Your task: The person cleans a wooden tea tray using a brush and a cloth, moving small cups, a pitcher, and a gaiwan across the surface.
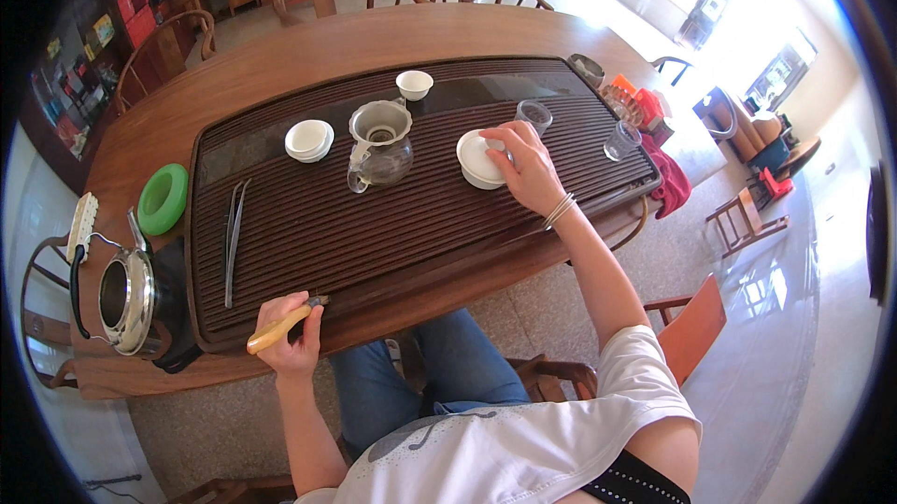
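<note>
My left hand (291,339) grips a tea brush (279,330) by its pale wooden handle, with the bristles at the near edge of the slatted wooden tea tray (308,231). To the right, my right hand (522,164) pinches the top of the white lid (473,148) of a gaiwan (480,173). The lid rests on or just over the bowl; its knob is partly hidden by my fingers. Left of the gaiwan stands a glass pitcher (392,164) with a strainer (380,122) set in its mouth.
White cups (308,140) sit left of the pitcher, another cup (414,83) behind it. Glass cups (536,115) (621,141) stand on the right. Metal tongs (237,245) lie at left. Beyond the tray are a steel kettle (129,301), a green ring (162,199) and a red cloth (669,178).
</note>
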A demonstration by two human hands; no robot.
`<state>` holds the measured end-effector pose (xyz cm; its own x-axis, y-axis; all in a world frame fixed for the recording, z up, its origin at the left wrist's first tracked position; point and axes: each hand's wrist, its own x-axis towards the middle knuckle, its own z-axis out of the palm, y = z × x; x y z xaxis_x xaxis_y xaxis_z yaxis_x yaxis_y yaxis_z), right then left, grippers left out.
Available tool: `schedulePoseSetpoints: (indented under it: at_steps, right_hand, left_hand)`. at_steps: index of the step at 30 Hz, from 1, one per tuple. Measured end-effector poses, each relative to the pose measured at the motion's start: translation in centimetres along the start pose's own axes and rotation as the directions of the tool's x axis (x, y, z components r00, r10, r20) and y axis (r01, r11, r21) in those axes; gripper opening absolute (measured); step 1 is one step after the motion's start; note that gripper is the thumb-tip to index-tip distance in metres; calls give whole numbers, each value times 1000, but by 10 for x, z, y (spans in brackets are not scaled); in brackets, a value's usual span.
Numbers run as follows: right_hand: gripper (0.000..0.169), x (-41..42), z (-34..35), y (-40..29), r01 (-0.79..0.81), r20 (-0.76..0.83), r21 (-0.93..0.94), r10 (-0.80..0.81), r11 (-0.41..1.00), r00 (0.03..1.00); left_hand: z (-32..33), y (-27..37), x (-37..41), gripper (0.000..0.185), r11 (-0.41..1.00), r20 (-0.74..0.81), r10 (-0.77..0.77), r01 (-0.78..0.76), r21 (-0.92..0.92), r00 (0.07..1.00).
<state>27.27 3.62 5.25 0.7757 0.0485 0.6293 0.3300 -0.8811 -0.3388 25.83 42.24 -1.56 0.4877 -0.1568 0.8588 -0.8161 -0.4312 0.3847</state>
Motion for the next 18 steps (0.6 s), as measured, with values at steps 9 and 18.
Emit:
schedulePoseSetpoints:
  at_steps: [9,18]
  right_hand:
    - [23,-1,4,-1,58,30,-52,-57,997,998]
    - [22,7,-6,9,-179,-38,236,193,955,980]
  left_hand:
    - [0,0,0,18,1000,1,7,-7,13,1000]
    - [0,-2,-1,19,1000,4,18,-18,4,1000]
